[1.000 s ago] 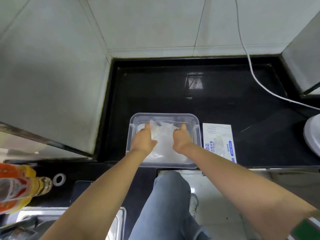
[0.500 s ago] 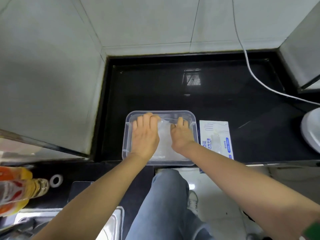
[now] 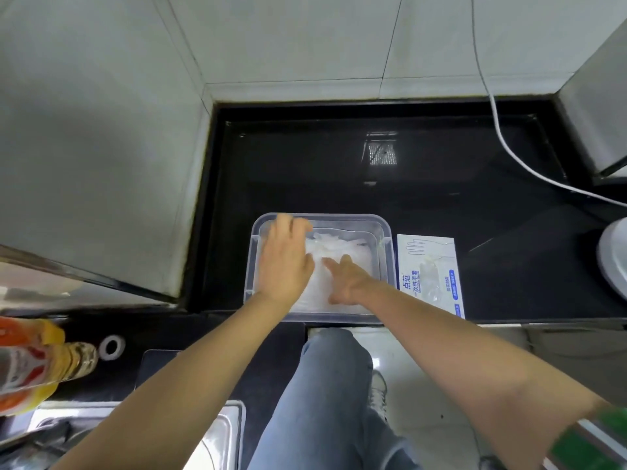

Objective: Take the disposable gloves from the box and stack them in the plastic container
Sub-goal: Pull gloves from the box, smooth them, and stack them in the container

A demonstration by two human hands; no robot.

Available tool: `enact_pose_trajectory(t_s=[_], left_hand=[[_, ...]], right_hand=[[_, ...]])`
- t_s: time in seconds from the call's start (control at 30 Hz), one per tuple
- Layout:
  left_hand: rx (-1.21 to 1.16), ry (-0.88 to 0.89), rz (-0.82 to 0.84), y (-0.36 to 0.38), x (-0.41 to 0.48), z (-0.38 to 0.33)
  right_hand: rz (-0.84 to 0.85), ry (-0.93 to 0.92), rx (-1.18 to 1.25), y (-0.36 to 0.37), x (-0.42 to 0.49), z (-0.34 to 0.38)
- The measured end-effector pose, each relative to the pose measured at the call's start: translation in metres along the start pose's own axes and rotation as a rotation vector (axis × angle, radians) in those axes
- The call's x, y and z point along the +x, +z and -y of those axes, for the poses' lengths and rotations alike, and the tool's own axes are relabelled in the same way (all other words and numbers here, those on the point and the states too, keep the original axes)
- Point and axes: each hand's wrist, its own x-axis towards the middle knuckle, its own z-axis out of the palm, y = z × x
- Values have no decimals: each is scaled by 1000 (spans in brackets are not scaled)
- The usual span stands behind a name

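Disposable gloves of thin clear film [image 3: 342, 249] lie in a loose, crumpled pile under both grips, already inside the container. I read this as the settling step: the pile looks puffy, so it has to be pressed flat to stack.

The glossy black tabletop [image 3: 305, 171] spreads out beyond and to either side of the grips. On its near edge stands the clear rectangular plastic container [image 3: 353, 217], directly below them and close to my operator's body, which I take to be so that both arms can reach in without stretching. The flat white-and-blue cardboard glove box [image 3: 429, 266] lies just to the right of the right grip, beside the container's right wall and handy for the next pull.

The left grip [image 3: 285, 266] is released, palm down and flat on the left side of the pile. Its fingers [image 3: 288, 225] reach toward the far-left corner, though the tips are blurred. The right grip [image 3: 346, 283] is also released and holds nothing. It comes in low over the near rim, wrist turned so that its fingers [image 3: 334, 266] point left toward the other grip, lying on the film. Both forearms run straight from the bottom of the view and converge over the container.
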Motion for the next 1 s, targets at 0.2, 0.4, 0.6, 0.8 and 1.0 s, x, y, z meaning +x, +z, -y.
enact_pose_trajectory(t_s=[0.2,0.4,0.6,0.8,1.0], left_hand=[[-94,-127,717,25,12,-18],[220,-277,798,38,4,20],[417,81,513,45,8,1],[132,-211,731,49,-4,20],[-107,-366,650,48,0,18]], right_hand=[[61,35,92,-6,4,-2],[-8,104,178,-4,10,-6],[-44,167,178,1,13,-5],[-32,155,240,-2,9,-13],[-7,176,343,0,7,-10]])
